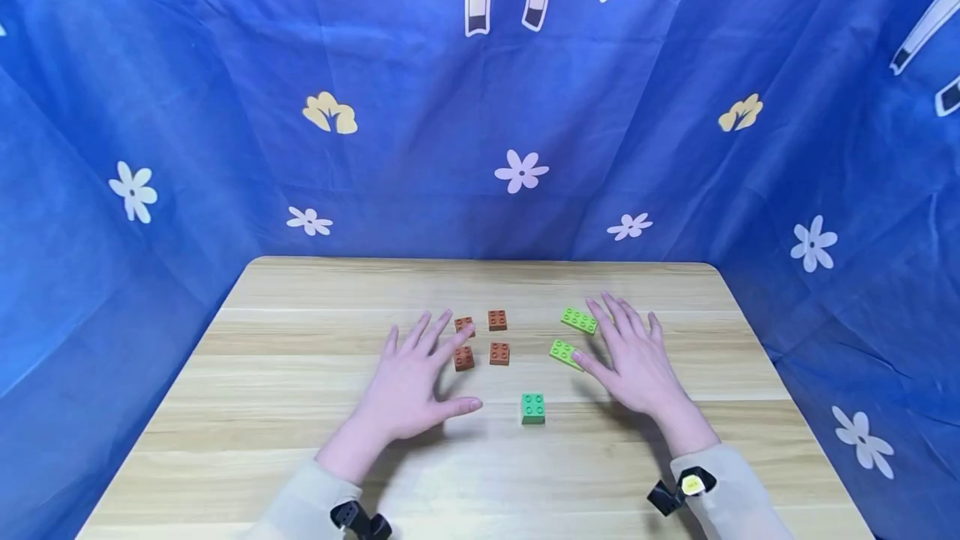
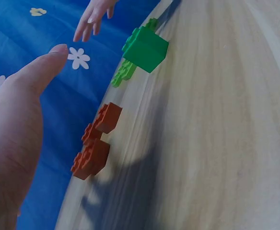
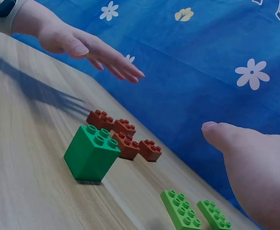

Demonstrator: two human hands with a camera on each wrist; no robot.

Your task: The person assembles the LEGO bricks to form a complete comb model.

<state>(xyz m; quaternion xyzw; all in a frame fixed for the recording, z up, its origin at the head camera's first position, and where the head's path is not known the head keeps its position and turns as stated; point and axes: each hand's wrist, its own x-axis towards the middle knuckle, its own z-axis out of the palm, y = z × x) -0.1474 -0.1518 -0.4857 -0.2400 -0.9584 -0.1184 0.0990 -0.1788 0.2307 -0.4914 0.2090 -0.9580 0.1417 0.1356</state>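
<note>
My left hand (image 1: 408,383) hovers with fingers spread over the table, just left of several small reddish-brown toy bricks (image 1: 498,353). One of its fingers overlaps the far left brown brick (image 1: 463,324) in the head view. My right hand (image 1: 637,363) is spread above the table beside two flat lime-green bricks (image 1: 579,321); its thumb partly covers the nearer lime brick (image 1: 564,353). Between the hands, closer to me, stands a taller dark-green brick (image 3: 92,155) with studs on top. Neither hand holds anything. Shadows lie under both hands.
The light wooden table (image 1: 300,490) reaches back to a blue cloth (image 1: 420,190) with white flowers, which hangs behind it and along both sides. A small black device (image 1: 360,519) sits on the left wrist, another (image 1: 678,490) on the right.
</note>
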